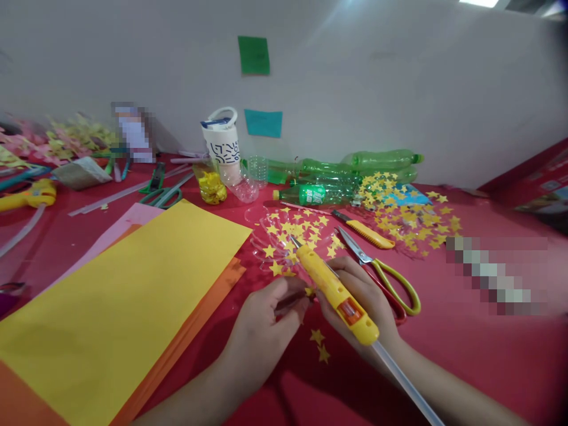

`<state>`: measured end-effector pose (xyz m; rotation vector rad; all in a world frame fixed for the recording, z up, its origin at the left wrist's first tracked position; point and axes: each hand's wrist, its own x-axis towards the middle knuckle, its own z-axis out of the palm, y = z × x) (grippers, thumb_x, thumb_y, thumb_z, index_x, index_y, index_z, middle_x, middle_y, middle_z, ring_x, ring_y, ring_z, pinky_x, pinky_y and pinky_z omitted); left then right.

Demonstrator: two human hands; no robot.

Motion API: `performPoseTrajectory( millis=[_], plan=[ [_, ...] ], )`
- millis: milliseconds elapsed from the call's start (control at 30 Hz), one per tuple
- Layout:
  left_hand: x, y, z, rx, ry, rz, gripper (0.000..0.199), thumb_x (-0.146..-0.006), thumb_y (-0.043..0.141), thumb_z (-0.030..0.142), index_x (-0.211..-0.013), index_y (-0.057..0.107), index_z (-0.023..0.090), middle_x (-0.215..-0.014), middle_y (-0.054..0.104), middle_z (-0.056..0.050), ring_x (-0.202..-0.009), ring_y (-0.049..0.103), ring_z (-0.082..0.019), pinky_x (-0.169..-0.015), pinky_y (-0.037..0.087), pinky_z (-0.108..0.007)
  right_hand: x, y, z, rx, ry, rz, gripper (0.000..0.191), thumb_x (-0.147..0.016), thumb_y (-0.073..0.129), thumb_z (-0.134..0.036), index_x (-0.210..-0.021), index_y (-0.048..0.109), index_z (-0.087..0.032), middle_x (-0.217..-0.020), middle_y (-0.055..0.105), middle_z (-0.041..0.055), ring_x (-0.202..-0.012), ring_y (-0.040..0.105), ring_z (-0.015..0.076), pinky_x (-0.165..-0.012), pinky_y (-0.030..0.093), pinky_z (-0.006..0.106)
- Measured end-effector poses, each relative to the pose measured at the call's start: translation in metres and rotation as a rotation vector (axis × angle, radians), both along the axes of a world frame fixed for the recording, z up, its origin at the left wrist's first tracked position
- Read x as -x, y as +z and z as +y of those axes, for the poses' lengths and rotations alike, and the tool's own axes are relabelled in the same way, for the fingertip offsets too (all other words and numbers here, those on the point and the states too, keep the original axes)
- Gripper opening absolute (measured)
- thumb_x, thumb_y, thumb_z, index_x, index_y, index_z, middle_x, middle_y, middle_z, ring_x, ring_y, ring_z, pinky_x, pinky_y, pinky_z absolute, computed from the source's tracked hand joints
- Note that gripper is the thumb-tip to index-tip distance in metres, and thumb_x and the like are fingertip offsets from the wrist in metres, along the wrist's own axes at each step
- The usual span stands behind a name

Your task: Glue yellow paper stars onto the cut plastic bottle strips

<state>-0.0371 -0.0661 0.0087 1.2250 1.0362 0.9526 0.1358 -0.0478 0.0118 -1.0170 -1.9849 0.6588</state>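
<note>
Head view: pinches a star (309, 291) in the left hand (261, 322), toward the near edge of the table (488, 337); curls the right hand (375, 299) around the glue gun (326, 278). Looks like gluing; calls for steadying the star, nozzle (296, 242) clear of skin.

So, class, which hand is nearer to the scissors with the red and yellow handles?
Right. The right hand is just left of the scissors; the left hand is farther left, beyond the glue gun.

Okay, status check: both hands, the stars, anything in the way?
Right hand on yellow glue gun. Left hand pinching a small star. Scissors lie close by the right hand, possibly in the way.
</note>
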Motion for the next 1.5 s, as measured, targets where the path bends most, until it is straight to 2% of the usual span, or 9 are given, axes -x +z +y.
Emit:
performPoseTrajectory(
  millis=[233, 467, 633, 733, 833, 933, 1133, 1300, 1500],
  plan=[
    [-0.001, -0.002, 0.001, 0.006, 0.037, 0.013, 0.024, -0.084, 0.054, 0.021, -0.105, 0.064, 0.019, -0.108, 0.07, -0.006, -0.098, 0.065, -0.02, -0.086, 0.052, -0.031, 0.001, -0.004, 0.0, -0.025, -0.025, -0.017, 0.007, -0.077, 0.062, -0.02, -0.076, 0.055, -0.022, -0.09, 0.055, 0.0058, -0.084, 0.057, 0.0215, -0.07, 0.049, 0.032],
    [0.0, -0.002, 0.002, 0.016, 0.072, 0.047, 0.02, -0.083, 0.053, 0.02, -0.098, 0.066, 0.019, -0.098, 0.072, -0.003, -0.081, 0.066, -0.016, -0.077, 0.053, -0.028, 0.003, -0.003, -0.003, -0.036, -0.035, -0.032, 0.007, -0.078, 0.062, -0.021, -0.083, 0.058, -0.022, -0.094, 0.055, 0.0068, -0.084, 0.058, 0.0215, -0.07, 0.05, 0.032],
    [0.0, -0.002, 0.002, 0.041, 0.093, 0.047, 0.013, -0.082, 0.057, 0.025, -0.088, 0.065, 0.018, -0.086, 0.071, -0.003, -0.079, 0.066, -0.017, -0.073, 0.053, -0.027, -0.002, 0.0, -0.009, -0.235, -0.128, -0.019, 0.016, -0.076, 0.062, -0.015, -0.089, 0.059, -0.023, -0.09, 0.06, 0.0059, -0.078, 0.06, 0.0208, -0.067, 0.052, 0.032],
    [-0.001, -0.003, 0.002, 0.079, 0.087, 0.012, 0.013, -0.081, 0.057, 0.026, -0.088, 0.064, 0.018, -0.086, 0.072, -0.005, -0.078, 0.066, -0.017, -0.071, 0.052, -0.027, -0.005, 0.002, -0.014, -0.317, -0.031, -0.007, 0.025, -0.076, 0.059, -0.014, -0.099, 0.057, -0.024, -0.078, 0.063, 0.0035, -0.064, 0.061, 0.0183, -0.056, 0.052, 0.029],
    [-0.002, -0.002, 0.002, 0.114, 0.089, -0.039, 0.011, -0.079, 0.058, 0.022, -0.088, 0.062, 0.017, -0.087, 0.072, -0.006, -0.079, 0.067, -0.018, -0.07, 0.052, -0.028, -0.007, 0.001, -0.017, -0.323, 0.064, -0.066, 0.033, -0.076, 0.055, -0.011, -0.106, 0.053, -0.024, -0.082, 0.067, 0.0035, -0.065, 0.063, 0.0185, -0.056, 0.053, 0.03],
    [-0.001, 0.003, 0.001, 0.121, 0.051, -0.066, 0.013, -0.079, 0.057, 0.022, -0.09, 0.062, 0.017, -0.093, 0.072, -0.007, -0.083, 0.067, -0.02, -0.074, 0.051, -0.029, -0.008, -0.003, -0.017, -0.326, 0.064, -0.098, 0.038, -0.077, 0.055, -0.01, -0.111, 0.049, -0.025, -0.09, 0.068, 0.0047, -0.07, 0.064, 0.0197, -0.061, 0.054, 0.031],
    [0.002, 0.007, 0.0, 0.107, 0.016, -0.024, 0.019, -0.081, 0.055, 0.02, -0.098, 0.062, 0.017, -0.095, 0.071, -0.007, -0.084, 0.066, -0.019, -0.073, 0.05, -0.027, -0.009, -0.007, -0.016, -0.303, 0.035, -0.136, 0.025, -0.078, 0.057, -0.013, -0.099, 0.05, -0.026, -0.085, 0.065, 0.0046, -0.071, 0.063, 0.0205, -0.062, 0.054, 0.032],
    [0.002, 0.005, 0.0, 0.106, 0.017, -0.043, 0.021, -0.082, 0.055, 0.021, -0.101, 0.062, 0.017, -0.098, 0.071, -0.008, -0.089, 0.066, -0.02, -0.079, 0.05, -0.03, -0.008, -0.007, -0.015, -0.303, 0.036, -0.121, 0.028, -0.075, 0.058, -0.009, -0.096, 0.049, -0.025, -0.084, 0.065, 0.0026, -0.07, 0.062, 0.0184, -0.062, 0.053, 0.029],
    [0.0, 0.007, 0.001, 0.168, 0.031, -0.097, 0.02, -0.08, 0.057, 0.019, -0.099, 0.061, 0.016, -0.099, 0.071, -0.01, -0.091, 0.066, -0.021, -0.077, 0.051, -0.03, -0.009, -0.008, -0.016, -0.27, 0.058, -0.127, 0.029, -0.076, 0.058, -0.012, -0.1, 0.05, -0.025, -0.084, 0.063, 0.0035, -0.07, 0.061, 0.0192, -0.061, 0.051, 0.031]
  ],
)
